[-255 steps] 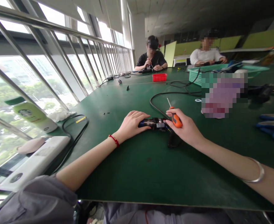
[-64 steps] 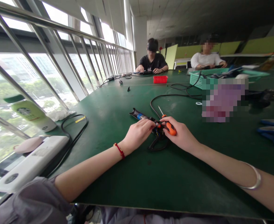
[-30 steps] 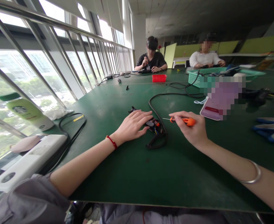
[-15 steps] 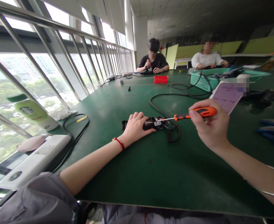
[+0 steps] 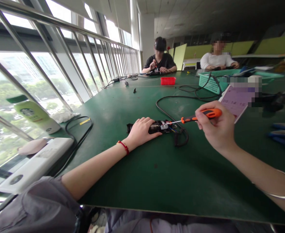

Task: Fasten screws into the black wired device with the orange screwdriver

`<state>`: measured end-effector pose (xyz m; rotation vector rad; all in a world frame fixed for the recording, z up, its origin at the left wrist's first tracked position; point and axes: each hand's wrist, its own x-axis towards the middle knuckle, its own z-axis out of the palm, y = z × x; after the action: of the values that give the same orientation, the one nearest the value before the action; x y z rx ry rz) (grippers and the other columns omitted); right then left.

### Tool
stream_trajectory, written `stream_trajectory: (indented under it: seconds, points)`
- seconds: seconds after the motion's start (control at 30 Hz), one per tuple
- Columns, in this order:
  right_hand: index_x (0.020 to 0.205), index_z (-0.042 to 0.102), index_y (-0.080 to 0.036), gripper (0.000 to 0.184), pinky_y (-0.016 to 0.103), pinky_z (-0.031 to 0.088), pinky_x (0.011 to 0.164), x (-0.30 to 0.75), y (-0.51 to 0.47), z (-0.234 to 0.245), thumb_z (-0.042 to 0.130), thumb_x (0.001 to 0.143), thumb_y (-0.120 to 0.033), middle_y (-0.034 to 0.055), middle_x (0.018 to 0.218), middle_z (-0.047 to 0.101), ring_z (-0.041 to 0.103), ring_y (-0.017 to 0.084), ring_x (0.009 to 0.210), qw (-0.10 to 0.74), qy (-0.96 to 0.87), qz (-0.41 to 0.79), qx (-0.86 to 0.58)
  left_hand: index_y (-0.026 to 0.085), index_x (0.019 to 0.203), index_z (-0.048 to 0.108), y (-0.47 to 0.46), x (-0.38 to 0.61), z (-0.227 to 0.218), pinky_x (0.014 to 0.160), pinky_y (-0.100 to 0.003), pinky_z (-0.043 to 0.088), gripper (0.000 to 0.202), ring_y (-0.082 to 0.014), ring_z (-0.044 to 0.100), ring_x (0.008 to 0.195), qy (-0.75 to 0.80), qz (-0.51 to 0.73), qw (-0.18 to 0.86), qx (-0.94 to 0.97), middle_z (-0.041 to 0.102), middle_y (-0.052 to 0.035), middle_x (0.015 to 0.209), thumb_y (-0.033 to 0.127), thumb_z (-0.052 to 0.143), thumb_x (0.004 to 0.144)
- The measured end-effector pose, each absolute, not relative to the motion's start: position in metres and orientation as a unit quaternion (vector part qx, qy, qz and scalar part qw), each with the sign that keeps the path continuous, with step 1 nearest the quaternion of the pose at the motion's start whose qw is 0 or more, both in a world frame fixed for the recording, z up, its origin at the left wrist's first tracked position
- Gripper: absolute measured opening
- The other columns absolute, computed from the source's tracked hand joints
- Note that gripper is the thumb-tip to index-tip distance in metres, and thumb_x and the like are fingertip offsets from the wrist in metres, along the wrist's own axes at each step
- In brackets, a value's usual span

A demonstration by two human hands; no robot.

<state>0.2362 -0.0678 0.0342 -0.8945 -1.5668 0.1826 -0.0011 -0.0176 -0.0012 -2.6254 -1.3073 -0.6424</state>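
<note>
The left hand (image 5: 142,131) lies palm-down on the green worktop (image 5: 157,174), fingers wrapped over the near end of a small black device (image 5: 162,126). The right hand (image 5: 217,129) grips an orange-handled screwdriver (image 5: 200,116) almost level, its tip at the device's exposed wiring. A black cable (image 5: 165,111) loops away from the device. A red tray (image 5: 168,81) and a green basket (image 5: 210,84) stand well beyond.

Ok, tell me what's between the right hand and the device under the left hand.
Head view: the screwdriver in the right hand spans it, shaft reaching the device, above a black cable.
</note>
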Motion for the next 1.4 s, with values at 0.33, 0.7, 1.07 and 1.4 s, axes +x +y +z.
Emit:
stream_trajectory:
  seconds: [0.33,0.7,1.07,1.4]
  points:
    - [0.076,0.057,-0.022,0.010,0.026,0.038,0.048,0.237,-0.069,0.036,0.057,0.082,-0.031,-0.0018,0.066,0.055,0.050,0.010,0.051,0.587,-0.702,0.088,-0.394,0.016,0.102,0.058,-0.017,0.000,-0.002,0.079,-0.036,0.044,0.049,-0.0228,0.057,0.088,-0.427,-0.208,0.067,-0.877,0.062,-0.0074,0.096,0.060,0.052,0.080]
    - [0.091,0.060,-0.022,0.021,0.023,0.032,0.049,0.199,-0.058,0.120,0.061,0.071,-0.026,-0.0041,0.063,0.057,0.045,0.008,0.049,0.309,-0.838,-0.004,-0.449,0.019,0.100,0.058,-0.001,-0.021,0.008,0.071,-0.030,0.044,0.044,-0.0205,0.057,0.083,-0.383,-0.174,0.061,-0.905,0.060,-0.0054,0.091,0.057,0.054,0.078]
    - [0.106,0.057,-0.023,0.031,0.026,0.029,0.050,0.190,-0.070,0.123,0.053,0.077,-0.033,-0.0027,0.063,0.057,0.045,0.011,0.051,0.279,-0.828,-0.040,-0.485,0.018,0.103,0.058,-0.003,-0.022,0.005,0.075,-0.032,0.045,0.045,-0.0212,0.056,0.085,-0.388,-0.179,0.077,-0.901,0.060,-0.0058,0.094,0.056,0.053,0.079]
    - [0.107,0.057,-0.024,0.037,0.027,0.031,0.051,0.193,-0.068,0.122,0.057,0.075,-0.042,0.0004,0.070,0.062,0.051,0.015,0.056,0.262,-0.806,-0.034,-0.530,0.018,0.106,0.058,-0.003,-0.023,0.004,0.076,-0.033,0.045,0.047,-0.0219,0.056,0.087,-0.389,-0.181,0.068,-0.901,0.061,-0.0057,0.094,0.056,0.053,0.079]
